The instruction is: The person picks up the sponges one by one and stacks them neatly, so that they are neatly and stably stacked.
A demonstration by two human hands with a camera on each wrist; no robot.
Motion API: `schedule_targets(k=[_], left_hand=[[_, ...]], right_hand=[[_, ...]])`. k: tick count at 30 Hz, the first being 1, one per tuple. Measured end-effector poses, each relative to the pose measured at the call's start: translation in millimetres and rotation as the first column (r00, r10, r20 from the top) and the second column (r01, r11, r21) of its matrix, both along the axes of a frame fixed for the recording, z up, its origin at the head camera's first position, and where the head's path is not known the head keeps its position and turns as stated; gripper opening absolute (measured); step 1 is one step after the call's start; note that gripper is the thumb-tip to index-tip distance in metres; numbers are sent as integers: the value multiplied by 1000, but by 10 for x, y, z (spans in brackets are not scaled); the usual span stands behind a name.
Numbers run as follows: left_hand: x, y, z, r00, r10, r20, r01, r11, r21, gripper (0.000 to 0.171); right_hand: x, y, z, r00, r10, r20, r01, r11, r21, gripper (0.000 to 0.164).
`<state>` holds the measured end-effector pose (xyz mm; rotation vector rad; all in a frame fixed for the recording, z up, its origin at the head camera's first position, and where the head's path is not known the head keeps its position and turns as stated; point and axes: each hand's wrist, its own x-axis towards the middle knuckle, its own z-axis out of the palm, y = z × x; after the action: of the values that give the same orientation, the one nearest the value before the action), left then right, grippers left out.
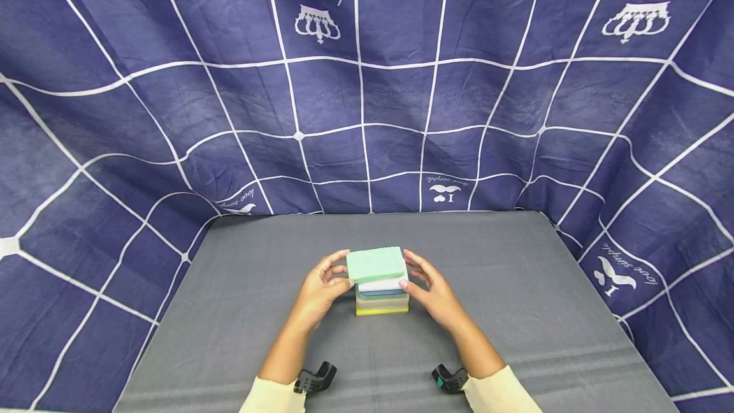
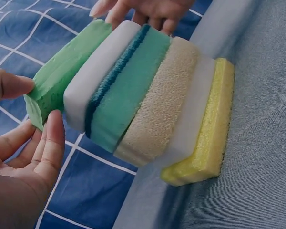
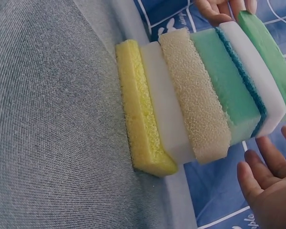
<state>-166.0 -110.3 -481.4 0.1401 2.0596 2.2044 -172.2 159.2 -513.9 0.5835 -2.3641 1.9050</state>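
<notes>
A stack of sponges stands on the grey surface. From the bottom it has a yellow sponge (image 2: 205, 152), a white sponge (image 3: 169, 105), a beige porous sponge (image 3: 195, 95), a green sponge with a dark blue scrub layer (image 2: 128, 90) and another white sponge (image 2: 97, 78). On top sits a light green block (image 1: 375, 264), slightly askew and overhanging to the left. My left hand (image 1: 321, 285) pinches the block's left end between thumb and fingers. My right hand (image 1: 432, 289) is beside the stack's upper right side, fingers loosely bent; its thumb tip is by the upper white sponge.
Grey cloth covers the table (image 1: 258, 241) around the stack. A dark blue curtain (image 1: 395, 94) with white grid lines rises behind the table and along both sides. Each wrist wears a black band, such as the left wristband (image 1: 315, 378).
</notes>
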Motion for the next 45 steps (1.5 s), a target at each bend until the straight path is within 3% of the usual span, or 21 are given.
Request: schedule_targets(k=[6,18,34,45], left_hand=[[-22,40,-47,1000,-29,5,29,999,-27,64],[-39,76,-31,1000,-17,3,18,997,-72,64],[-28,91,-68,999,-27,-38,23,994,-104,65],[-21,119,-109,996,8,-85,-20,990,-140,47]], right_hand=[[10,12,10,1000,-22,18,22,1000,-4,61],[-5,40,14,999,-43,6,43,999,-20,57],[-3,37,-5,1000,-17,4,18,997,-74,61],[-11,20,-43,1000,13,9,-13,996,-94,53]])
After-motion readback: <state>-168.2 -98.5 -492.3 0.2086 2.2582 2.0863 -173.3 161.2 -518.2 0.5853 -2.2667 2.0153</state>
